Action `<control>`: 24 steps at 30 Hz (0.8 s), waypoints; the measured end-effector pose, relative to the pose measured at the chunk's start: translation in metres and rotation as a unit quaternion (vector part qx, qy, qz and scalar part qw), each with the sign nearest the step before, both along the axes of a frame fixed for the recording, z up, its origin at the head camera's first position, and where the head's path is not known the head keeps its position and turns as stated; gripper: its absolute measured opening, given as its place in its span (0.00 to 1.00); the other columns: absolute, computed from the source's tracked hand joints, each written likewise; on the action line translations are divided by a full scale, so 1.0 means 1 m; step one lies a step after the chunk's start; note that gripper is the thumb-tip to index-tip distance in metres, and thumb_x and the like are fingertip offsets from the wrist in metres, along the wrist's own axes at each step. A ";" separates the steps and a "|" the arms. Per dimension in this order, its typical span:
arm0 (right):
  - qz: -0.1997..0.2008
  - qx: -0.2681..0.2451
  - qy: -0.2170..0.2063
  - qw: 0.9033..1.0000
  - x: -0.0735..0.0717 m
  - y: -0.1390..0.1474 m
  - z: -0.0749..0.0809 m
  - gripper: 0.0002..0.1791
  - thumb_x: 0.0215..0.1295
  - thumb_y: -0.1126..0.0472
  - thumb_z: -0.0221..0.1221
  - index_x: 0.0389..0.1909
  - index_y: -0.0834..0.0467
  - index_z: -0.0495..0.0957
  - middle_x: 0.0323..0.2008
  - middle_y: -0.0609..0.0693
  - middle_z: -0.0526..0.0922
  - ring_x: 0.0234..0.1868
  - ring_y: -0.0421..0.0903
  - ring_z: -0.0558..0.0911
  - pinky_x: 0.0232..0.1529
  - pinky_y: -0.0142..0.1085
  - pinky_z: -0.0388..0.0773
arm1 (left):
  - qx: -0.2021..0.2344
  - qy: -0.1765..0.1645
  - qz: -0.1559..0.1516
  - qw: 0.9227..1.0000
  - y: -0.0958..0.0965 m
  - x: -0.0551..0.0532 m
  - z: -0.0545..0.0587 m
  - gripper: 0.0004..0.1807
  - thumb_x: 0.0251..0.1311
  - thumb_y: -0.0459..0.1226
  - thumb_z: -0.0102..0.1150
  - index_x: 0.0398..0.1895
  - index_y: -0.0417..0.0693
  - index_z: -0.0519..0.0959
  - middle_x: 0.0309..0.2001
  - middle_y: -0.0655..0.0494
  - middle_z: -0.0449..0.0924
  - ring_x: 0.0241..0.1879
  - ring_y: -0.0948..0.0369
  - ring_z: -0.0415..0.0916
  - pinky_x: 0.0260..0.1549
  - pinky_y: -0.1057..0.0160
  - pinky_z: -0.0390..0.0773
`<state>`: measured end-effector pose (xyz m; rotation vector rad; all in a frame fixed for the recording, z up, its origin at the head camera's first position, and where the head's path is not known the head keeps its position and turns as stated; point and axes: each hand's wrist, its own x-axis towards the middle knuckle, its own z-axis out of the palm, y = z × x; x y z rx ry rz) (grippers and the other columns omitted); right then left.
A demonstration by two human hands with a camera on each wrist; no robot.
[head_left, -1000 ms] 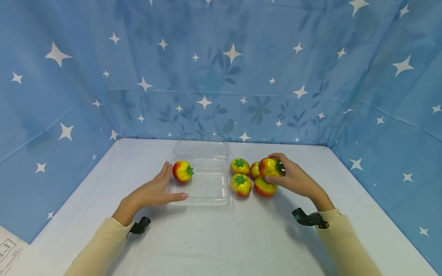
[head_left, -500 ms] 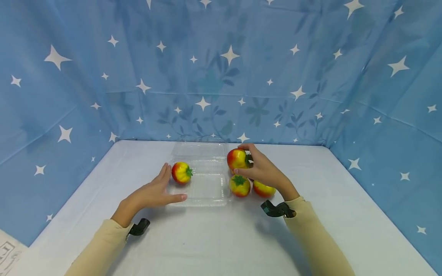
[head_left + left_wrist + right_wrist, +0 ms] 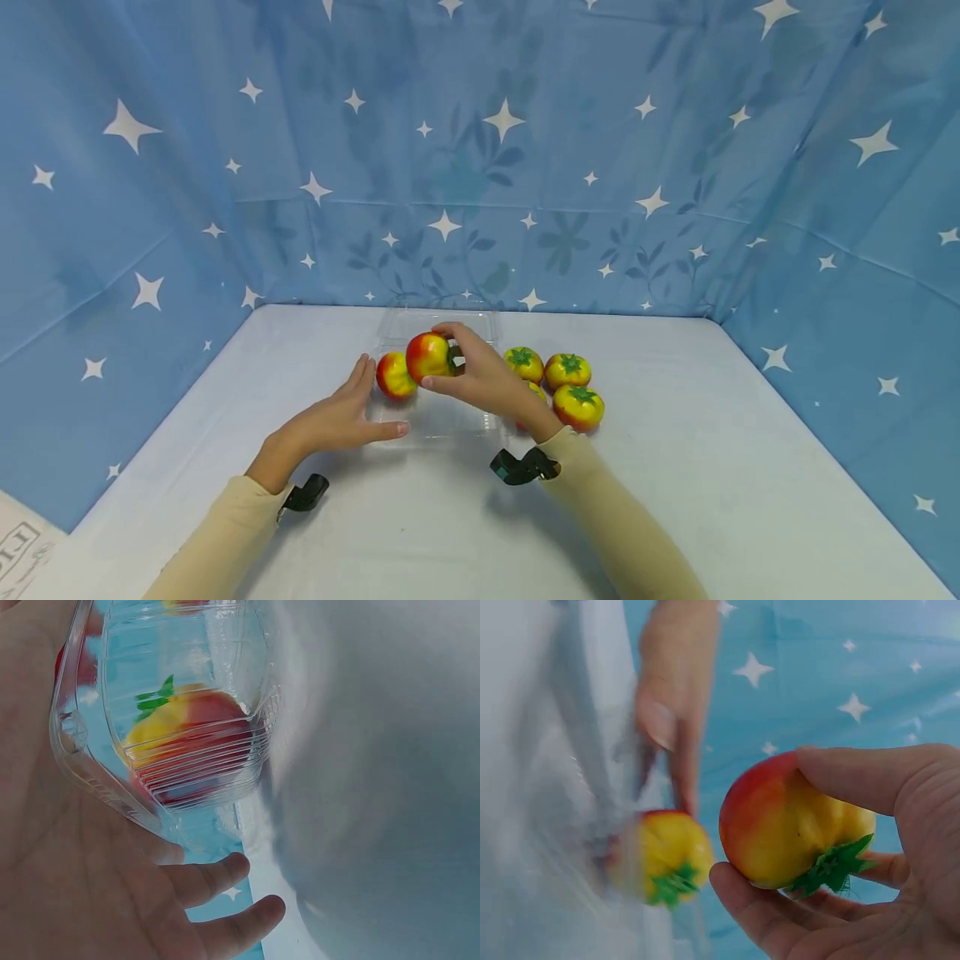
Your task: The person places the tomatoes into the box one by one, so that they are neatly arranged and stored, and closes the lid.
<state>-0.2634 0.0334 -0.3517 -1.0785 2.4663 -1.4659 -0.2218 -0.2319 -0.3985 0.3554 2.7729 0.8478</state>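
My right hand point(image 3: 491, 379) pinches a red-and-yellow persimmon point(image 3: 427, 357) with a green leafy cap between thumb and fingers. It is held over a clear plastic clamshell box point(image 3: 457, 423), whose lid is folded back. The right wrist view shows the cap of the held persimmon point(image 3: 795, 825) turned toward the palm. Inside the box, at its left side, sits a second persimmon point(image 3: 392, 377), partly overlapped by the held one. My left hand point(image 3: 337, 415) rests against the left side of the box, thumb at the front and fingers straight. In the left wrist view the ribbed box wall point(image 3: 202, 761) lies along the palm.
Several more persimmons point(image 3: 579, 408) stand grouped on the white tablecloth point(image 3: 450, 533) just right of the box; my right forearm partly covers one. A blue star-patterned curtain point(image 3: 480, 167) rises behind the table and along both sides.
My right hand has carried the persimmon leftward from above the group on the right to over the box. The left hand has stayed at the box's side.
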 end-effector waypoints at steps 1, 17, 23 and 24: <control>0.006 0.002 0.003 1.000 0.001 -0.006 -0.003 0.39 0.70 0.60 0.72 0.76 0.62 0.65 0.69 0.57 0.74 0.62 0.55 0.79 0.56 0.39 0.85 | 0.004 0.002 -0.002 1.000 0.000 0.000 0.000 0.75 0.60 0.71 0.66 0.86 0.32 0.34 0.85 0.33 0.25 0.83 0.32 0.37 0.73 0.29 0.54; 0.048 0.081 0.065 0.993 0.003 -0.030 -0.030 0.37 0.69 0.55 0.73 0.76 0.60 0.72 0.64 0.56 0.81 0.59 0.50 0.81 0.58 0.39 0.83 | 0.007 0.020 -0.022 1.000 -0.002 0.000 0.003 0.74 0.61 0.69 0.67 0.84 0.28 0.34 0.84 0.30 0.24 0.81 0.30 0.40 0.71 0.28 0.58; 0.028 0.107 0.056 0.992 0.004 -0.032 -0.038 0.38 0.68 0.54 0.75 0.76 0.56 0.73 0.55 0.55 0.79 0.49 0.46 0.79 0.51 0.33 0.83 | 0.014 0.012 -0.030 0.999 -0.003 0.001 0.003 0.74 0.62 0.69 0.67 0.85 0.29 0.33 0.84 0.30 0.22 0.81 0.29 0.39 0.71 0.28 0.58; 0.027 0.111 0.053 0.992 0.004 -0.032 -0.039 0.37 0.68 0.54 0.75 0.75 0.55 0.74 0.54 0.55 0.79 0.47 0.46 0.79 0.50 0.32 0.82 | 0.016 0.009 -0.032 0.999 -0.003 0.001 0.003 0.74 0.62 0.69 0.67 0.85 0.29 0.33 0.84 0.30 0.22 0.81 0.29 0.39 0.71 0.27 0.58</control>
